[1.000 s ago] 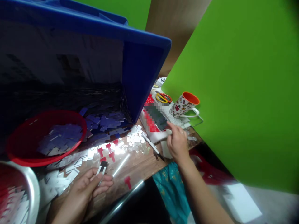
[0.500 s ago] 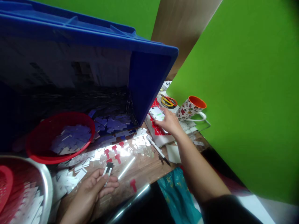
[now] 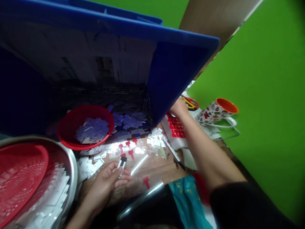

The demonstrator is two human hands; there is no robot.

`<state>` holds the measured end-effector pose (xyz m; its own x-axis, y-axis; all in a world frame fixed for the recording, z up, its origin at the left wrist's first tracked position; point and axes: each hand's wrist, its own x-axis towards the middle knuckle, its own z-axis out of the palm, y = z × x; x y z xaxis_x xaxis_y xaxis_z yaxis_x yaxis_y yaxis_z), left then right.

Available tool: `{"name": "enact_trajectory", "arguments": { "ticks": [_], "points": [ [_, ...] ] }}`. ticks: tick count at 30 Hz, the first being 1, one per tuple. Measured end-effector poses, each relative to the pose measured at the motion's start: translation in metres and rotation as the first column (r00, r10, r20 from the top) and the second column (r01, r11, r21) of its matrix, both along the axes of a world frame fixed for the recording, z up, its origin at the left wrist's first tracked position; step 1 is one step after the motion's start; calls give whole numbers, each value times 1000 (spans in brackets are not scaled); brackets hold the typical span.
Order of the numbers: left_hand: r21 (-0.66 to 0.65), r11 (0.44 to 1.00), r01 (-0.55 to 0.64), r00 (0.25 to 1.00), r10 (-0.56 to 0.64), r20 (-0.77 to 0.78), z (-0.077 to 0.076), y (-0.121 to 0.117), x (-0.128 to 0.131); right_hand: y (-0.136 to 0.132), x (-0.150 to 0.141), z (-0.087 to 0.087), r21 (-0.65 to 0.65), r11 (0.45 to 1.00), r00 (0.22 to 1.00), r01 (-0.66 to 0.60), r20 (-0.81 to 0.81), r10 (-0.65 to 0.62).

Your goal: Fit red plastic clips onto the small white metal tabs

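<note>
My left hand point(image 3: 110, 178) is closed, thumb and fingers pinching a small flat pale metal plate point(image 3: 121, 166) with a black T-shaped end, just above the wooden tabletop point(image 3: 156, 170). Beyond it lie several red T-shaped pieces point(image 3: 131, 154); another red piece point(image 3: 146, 182) is to its right. My right hand point(image 3: 180, 108) reaches past the right edge of the blue crate point(image 3: 181, 60), which hides its fingers. A sliver of something pale shows under that hand. Just below it is a white sheet with rows of red T shapes point(image 3: 176, 128), and scissors point(image 3: 193, 102) lie beside it.
In the crate's opening a red basket point(image 3: 110, 127) holds pale plates. At left, a metal bowl point(image 3: 74, 171) contains plates and a red perforated basket point(image 3: 45, 159). A marker point(image 3: 175, 154), a patterned mug point(image 3: 215, 111), and teal cloth point(image 3: 187, 202) are on the right.
My right hand has moved away from me, its fingers now behind the crate's edge. The phone it was on no longer shows on the red-patterned sheet. My left hand still holds the plate.
</note>
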<state>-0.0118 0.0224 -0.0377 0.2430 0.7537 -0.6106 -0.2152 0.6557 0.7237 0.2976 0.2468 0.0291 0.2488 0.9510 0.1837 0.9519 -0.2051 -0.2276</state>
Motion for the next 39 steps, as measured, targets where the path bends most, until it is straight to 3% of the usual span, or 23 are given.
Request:
{"name": "enact_trajectory", "arguments": {
  "ticks": [3, 5, 7, 8, 10, 11, 13, 16, 19, 28, 34, 39],
  "points": [
    [3, 1000, -22, 1000, 22, 15, 0, -2, 0, -30, -6, 9, 188, 982, 998, -24, -55, 35],
    [-15, 999, -37, 999, 38, 28, 2, -3, 1, -67, -19, 11, 445, 894, 974, -61, -171, 151],
    [-41, 998, -51, 998, 52, 32, 4, -4, 2, -109, -40, 6, 590, 804, 936, -71, -239, 258],
    [-45, 997, -58, 998, 59, 33, 5, -3, 2, -127, -53, 0, 577, 802, 895, -155, -261, 361],
    [-33, 996, -82, 996, 83, 35, 7, -2, 3, -154, -81, -17, 357, 793, 728, -495, -329, 602],
    [-22, 995, -97, 995, 98, 32, 7, -2, 3, -161, -93, -27, 224, 763, 668, -606, -377, 641],
    [8, 993, -120, 993, 120, 16, 6, 0, 3, -166, -112, -45, 47, 740, 661, -671, -415, 625],
    [52, 989, -141, 990, 142, -7, 3, 2, 2, -161, -125, -62, -64, 731, 692, -679, -387, 609],
    [62, 983, -175, 985, 175, -2, 1, 2, 2, -157, -126, -64, -87, 724, 696, -685, -373, 614],
    [32, 971, -239, 970, 237, 44, 3, 4, 6, -162, -131, -65, -55, 780, 732, -624, -390, 558],
    [23, 970, -242, 969, 241, 49, 6, 6, 5, -163, -134, -71, -80, 770, 746, -633, -328, 579],
    [38, 969, -246, 968, 243, 71, 5, 7, 5, -172, -133, -81, -14, 782, 762, -623, -233, 604]
  ]
}}
